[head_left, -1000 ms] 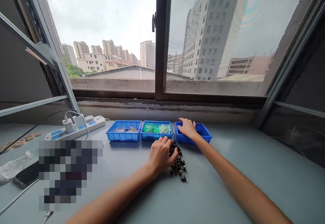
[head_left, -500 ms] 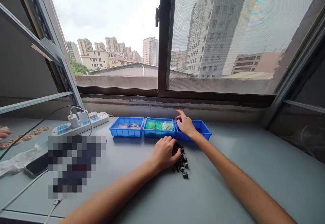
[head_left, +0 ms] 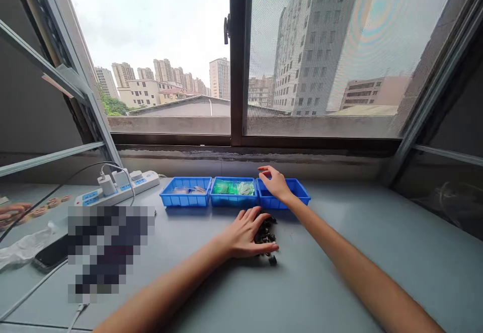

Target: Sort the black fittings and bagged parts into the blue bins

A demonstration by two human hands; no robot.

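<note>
A heap of small black parts (head_left: 268, 233), some with shiny metallic ends, lies on the grey table (head_left: 324, 282). My left hand (head_left: 247, 232) is at the heap's left side, thumb and fingers spread around it and partly covering it. My right hand (head_left: 275, 184) hovers over the left part of the right blue bin (head_left: 300, 192), its fingers loosely bent and apart, nothing visible in them. Beside it, the middle blue bin (head_left: 230, 201) contains green and whitish packets (head_left: 230, 187). In the left blue bin (head_left: 184, 201) lie clear bags with thin pieces.
A white power strip (head_left: 141, 184) with plugs and cables stands at the left, near a dark phone (head_left: 51, 252) and a crumpled plastic bag (head_left: 26, 245). Another person's hand (head_left: 15, 213) is at small tan pieces (head_left: 53, 202) at far left. The window wall runs behind the bins.
My left hand has opened wider, its thumb stretching right across the black parts. My right hand stays over the right bin. The other person's hand has come further into view.
</note>
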